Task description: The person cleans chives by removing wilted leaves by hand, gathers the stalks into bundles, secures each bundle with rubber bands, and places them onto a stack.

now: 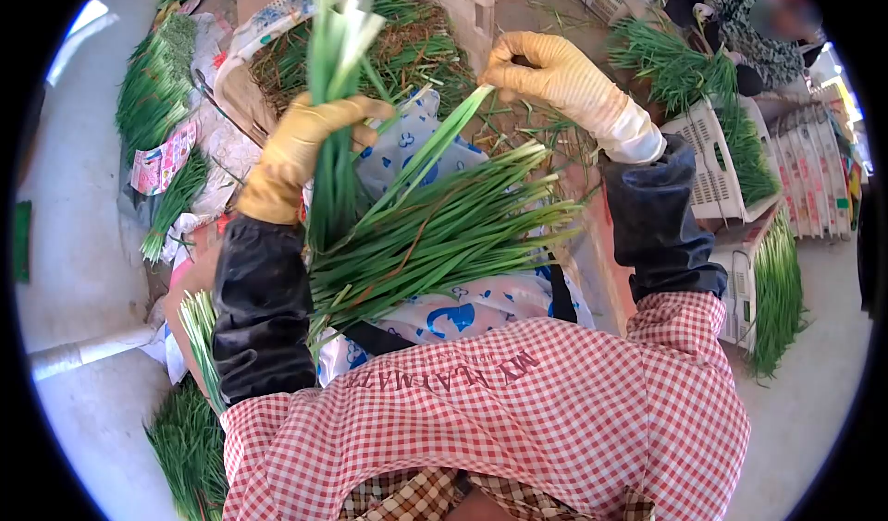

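My left hand (pixel 301 147), in a yellowish glove, is wrapped round an upright bunch of garlic chives (pixel 335 68), pale stalk ends up and green leaves hanging down. Up and to the right, my right hand (pixel 541 66), gloved alike, pinches the pale tips of a few chive stalks (pixel 442 144) between thumb and fingers. Those stalks slant down toward the lower end of the held bunch. Beneath both hands a loose pile of chives (pixel 444 220) lies across my lap on a white cloth with blue prints (pixel 453 316).
A pale plastic crate (pixel 462 3) with trimmings stands ahead. Chives (pixel 157 82) lie on sacking at left, more chives (pixel 190 442) at lower left. At right, white crates (pixel 708 165) hold chives beside stacked crates (pixel 814 170). Another person (pixel 758 36) sits at upper right.
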The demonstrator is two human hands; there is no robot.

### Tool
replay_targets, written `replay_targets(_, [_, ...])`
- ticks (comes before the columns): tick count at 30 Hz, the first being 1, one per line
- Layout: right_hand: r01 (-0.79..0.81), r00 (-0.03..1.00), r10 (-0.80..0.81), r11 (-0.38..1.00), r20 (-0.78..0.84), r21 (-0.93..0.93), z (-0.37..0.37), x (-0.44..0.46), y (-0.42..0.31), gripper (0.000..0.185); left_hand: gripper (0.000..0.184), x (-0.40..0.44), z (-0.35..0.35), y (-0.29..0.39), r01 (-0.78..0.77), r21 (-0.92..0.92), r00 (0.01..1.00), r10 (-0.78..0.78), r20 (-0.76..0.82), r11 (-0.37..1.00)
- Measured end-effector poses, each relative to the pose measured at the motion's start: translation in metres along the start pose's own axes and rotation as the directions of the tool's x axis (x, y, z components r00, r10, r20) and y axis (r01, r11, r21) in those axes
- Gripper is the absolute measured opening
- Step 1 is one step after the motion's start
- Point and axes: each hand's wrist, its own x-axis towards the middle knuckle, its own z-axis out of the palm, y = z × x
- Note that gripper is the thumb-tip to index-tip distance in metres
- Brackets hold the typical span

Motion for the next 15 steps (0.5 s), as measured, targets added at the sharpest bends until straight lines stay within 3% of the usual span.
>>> replay_targets(1, [-0.041,0.999,0.040,0.990,0.010,0.131,0.003,0.003,-0.013,0.017,0.029,0.001,0.008,-0.001,0.025,0.025,0.997,-0.026,0.076,0.999])
replay_targets(3, [0.014,0.999,-0.009,0.989,-0.032,0.144,0.011,0.013,-0.014,0.015,0.028,0.003,0.023,-0.010,0.011,-0.003,0.989,-0.011,0.145,1.000])
replay_targets(5, [-0.069,0.997,0.079,0.948,-0.021,0.311,0.015,0.019,-0.011,0.017,0.024,0.006,0.030,-0.017,0.090,-0.016,0.969,-0.084,0.231,0.996])
replay_targets(7, [-0.063,0.993,0.091,0.947,-0.074,0.316,0.027,0.024,-0.002,0.024,0.022,0.008,0.033,-0.021,0.084,-0.006,0.965,-0.079,0.251,0.996])
replay_targets(9, [-0.183,0.960,0.264,0.843,-0.091,0.506,0.036,0.023,0.009,0.031,0.021,0.013,0.030,-0.028,0.046,0.016,0.981,-0.048,0.187,0.999])
replay_targets(10, [-0.235,0.951,0.301,0.858,-0.077,0.457,0.042,0.021,0.010,0.036,0.020,0.014,0.029,-0.029,0.007,0.041,0.992,-0.012,0.129,0.999])
replay_targets(14, [-0.254,0.964,0.259,0.812,0.065,0.526,0.062,0.014,0.005,0.031,0.018,0.015,0.027,-0.028,0.029,0.079,0.995,-0.036,0.091,0.996])
replay_targets(15, [-0.267,0.961,0.267,0.812,0.077,0.519,0.060,0.013,-0.002,0.031,0.019,0.015,0.024,-0.030,0.032,0.018,0.994,-0.033,0.101,0.999])
